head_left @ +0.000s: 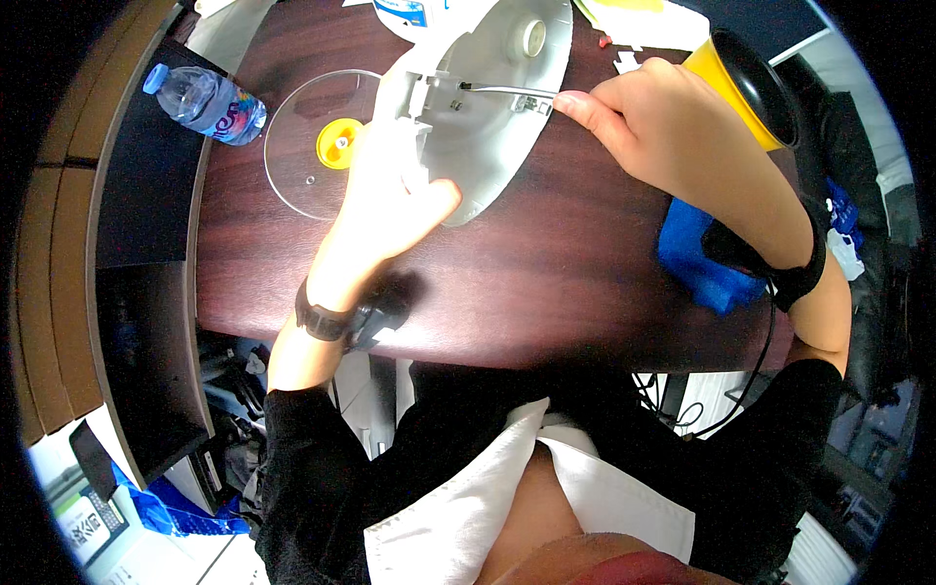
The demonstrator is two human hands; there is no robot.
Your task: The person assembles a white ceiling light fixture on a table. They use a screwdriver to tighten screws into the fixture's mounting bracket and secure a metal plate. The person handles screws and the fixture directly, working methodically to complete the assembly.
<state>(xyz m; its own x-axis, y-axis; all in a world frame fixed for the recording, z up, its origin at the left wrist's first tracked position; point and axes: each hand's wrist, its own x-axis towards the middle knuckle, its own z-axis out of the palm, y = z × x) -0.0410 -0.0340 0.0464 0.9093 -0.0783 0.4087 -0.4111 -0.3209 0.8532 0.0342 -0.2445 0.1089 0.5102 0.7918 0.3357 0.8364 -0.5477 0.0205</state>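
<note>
My left hand is closed on the near left rim of a white plastic appliance shell, tipped so its hollow inside faces right. Inside it show molded clips, small dark fittings and a round raised post. My right hand comes over from the right, fingers closed on a thin silvery tool whose kind I cannot make out. The tool's far end meets a small dark fitting near the shell's left inner wall. The part within my right palm is hidden.
A glass lid with a yellow knob lies left of the shell. A water bottle lies at the table's left edge. At right are a yellow pot with a black inside and a blue cloth. Papers lie at the back.
</note>
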